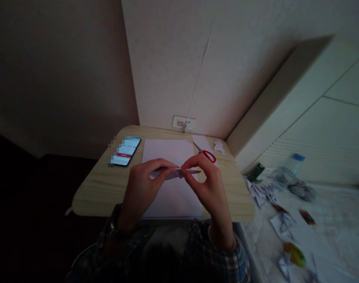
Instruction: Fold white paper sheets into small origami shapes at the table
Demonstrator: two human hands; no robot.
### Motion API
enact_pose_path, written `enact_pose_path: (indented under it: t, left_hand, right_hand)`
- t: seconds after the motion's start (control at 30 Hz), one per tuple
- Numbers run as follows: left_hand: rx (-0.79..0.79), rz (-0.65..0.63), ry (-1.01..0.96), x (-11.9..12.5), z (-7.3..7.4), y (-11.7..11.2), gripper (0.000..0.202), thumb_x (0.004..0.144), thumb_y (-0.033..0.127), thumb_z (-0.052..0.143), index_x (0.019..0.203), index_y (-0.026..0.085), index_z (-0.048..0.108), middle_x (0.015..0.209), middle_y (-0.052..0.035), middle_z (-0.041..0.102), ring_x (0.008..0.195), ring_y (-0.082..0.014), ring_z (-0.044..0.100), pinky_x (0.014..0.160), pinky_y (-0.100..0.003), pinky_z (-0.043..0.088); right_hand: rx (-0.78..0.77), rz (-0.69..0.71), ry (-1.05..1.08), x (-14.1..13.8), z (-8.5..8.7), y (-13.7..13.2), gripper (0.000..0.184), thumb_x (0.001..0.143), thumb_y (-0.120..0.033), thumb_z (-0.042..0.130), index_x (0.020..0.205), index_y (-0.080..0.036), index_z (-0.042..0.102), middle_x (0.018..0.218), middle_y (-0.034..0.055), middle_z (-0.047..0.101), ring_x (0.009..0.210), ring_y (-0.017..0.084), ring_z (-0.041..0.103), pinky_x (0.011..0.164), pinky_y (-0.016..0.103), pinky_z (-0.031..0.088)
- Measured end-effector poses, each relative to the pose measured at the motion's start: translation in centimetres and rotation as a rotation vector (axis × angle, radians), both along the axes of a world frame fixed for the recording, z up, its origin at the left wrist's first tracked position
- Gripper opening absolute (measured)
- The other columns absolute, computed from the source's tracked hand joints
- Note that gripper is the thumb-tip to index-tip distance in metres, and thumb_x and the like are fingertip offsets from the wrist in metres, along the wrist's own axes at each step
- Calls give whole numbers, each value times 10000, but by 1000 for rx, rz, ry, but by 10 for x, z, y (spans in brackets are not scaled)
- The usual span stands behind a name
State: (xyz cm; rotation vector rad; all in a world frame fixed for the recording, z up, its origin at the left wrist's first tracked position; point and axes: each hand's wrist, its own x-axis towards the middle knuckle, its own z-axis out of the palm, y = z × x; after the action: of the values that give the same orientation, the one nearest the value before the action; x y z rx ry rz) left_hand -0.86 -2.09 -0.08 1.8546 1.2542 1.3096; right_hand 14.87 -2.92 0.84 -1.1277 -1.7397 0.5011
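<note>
My left hand [144,184] and my right hand [207,184] are raised a little above a small wooden table [93,188]. Between them they pinch a small folded piece of white paper [179,173], each hand closed on one end. Under the hands lies a stack of white paper sheets [167,151]. Red-handled scissors [205,153] rest just beyond my right hand, on a narrow paper strip.
A lit phone [126,151] lies at the table's far left. A small folded paper shape [218,146] sits at the far right corner. A wall socket [183,124] is behind the table. To the right, a bed surface holds several paper scraps [260,192], a plastic bottle [287,169] and wrappers.
</note>
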Motion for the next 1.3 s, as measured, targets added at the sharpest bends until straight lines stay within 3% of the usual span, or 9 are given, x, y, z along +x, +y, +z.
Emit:
enact_pose_path:
  t: [0.33, 0.63, 0.77, 0.83, 0.9, 1.03, 1.2, 1.3]
  left_hand:
    - [80, 75, 9, 0, 4, -6, 116, 784, 180, 636, 707, 215, 716, 705, 38, 741, 666, -133, 665, 657, -198, 490]
    - [-42, 154, -154, -6, 2, -2, 61, 747, 223, 666, 707, 210, 711, 733, 25, 741, 700, -142, 668, 683, -211, 509]
    - [-129, 73, -231, -5, 0, 1, 86, 763, 257, 641, 736, 193, 692, 760, 7, 729, 721, -153, 666, 682, -224, 521]
    - [-178, -12, -229, -4, -2, 3, 99, 767, 275, 637, 750, 186, 678, 763, -2, 718, 735, -160, 666, 689, -235, 529]
    - [-239, -114, -205, -4, -4, 4, 93, 754, 274, 650, 746, 183, 663, 749, -5, 707, 730, -164, 668, 689, -245, 538]
    - [-375, -238, -202, -1, -4, 3, 59, 721, 226, 660, 707, 185, 620, 684, 10, 683, 650, -158, 671, 616, -240, 552]
    - [-463, -256, -277, -1, -1, 4, 174, 682, 259, 700, 587, 186, 574, 571, 35, 635, 567, -152, 664, 561, -224, 552]
    - [-507, -176, -413, -6, -1, 5, 161, 656, 278, 729, 635, 180, 603, 596, 39, 658, 541, -135, 658, 546, -212, 554]
  right_hand:
    - [53, -19, -49, 0, 4, -5, 100, 799, -113, 636, 745, -190, 601, 757, 3, 615, 769, 158, 572, 715, 283, 435]
    - [30, -151, 78, 28, -3, 0, 64, 813, -170, 618, 770, -214, 604, 790, 4, 630, 797, 169, 590, 766, 320, 466]
    - [-109, -6, 86, 17, -6, 0, 147, 785, -245, 665, 920, -219, 614, 933, 31, 651, 879, 185, 602, 782, 323, 489]
    - [-153, 4, 45, 12, -7, 1, 58, 795, -253, 649, 809, -206, 619, 805, 17, 643, 793, 179, 599, 736, 314, 484]
    - [-147, -37, 75, 9, -7, 3, 107, 806, -252, 633, 720, -202, 593, 717, 0, 611, 723, 165, 584, 694, 301, 478]
    - [-93, -42, 127, 6, -7, 3, 103, 813, -219, 625, 720, -200, 586, 718, -4, 603, 709, 149, 574, 674, 281, 473]
    - [-22, -2, 105, 5, -7, 2, 20, 837, -219, 614, 837, -214, 594, 821, 11, 615, 796, 162, 585, 732, 301, 494]
    - [67, 30, 43, 14, -6, -1, 196, 829, -209, 634, 1013, -252, 581, 1024, 32, 608, 980, 188, 569, 866, 351, 486]
